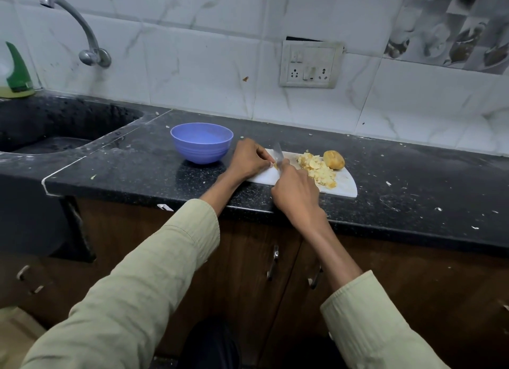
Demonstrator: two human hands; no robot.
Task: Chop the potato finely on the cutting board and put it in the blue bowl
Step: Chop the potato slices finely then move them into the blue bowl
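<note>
You're standing at the counter, mid-chop, and by the look of it roughly halfway through. The board lies near the front edge, with the bowl just beside its left end; nothing shows inside the bowl. A pile of chopped potato sits in the middle of the board, and an uncut chunk touches its far side.

Your right hand is wrapped around the knife, blade tip pointing away from you. Your left hand pinches a small piece against the board, right at the blade.

Next you'll likely need to finish this piece, keeping those fingertips back from the edge, then bring over the chunk.

The knife handle is buried in your fist, and the piece is mostly hidden by your fingers, so its size is hard to judge. The board's left end lies under your hand.
</note>
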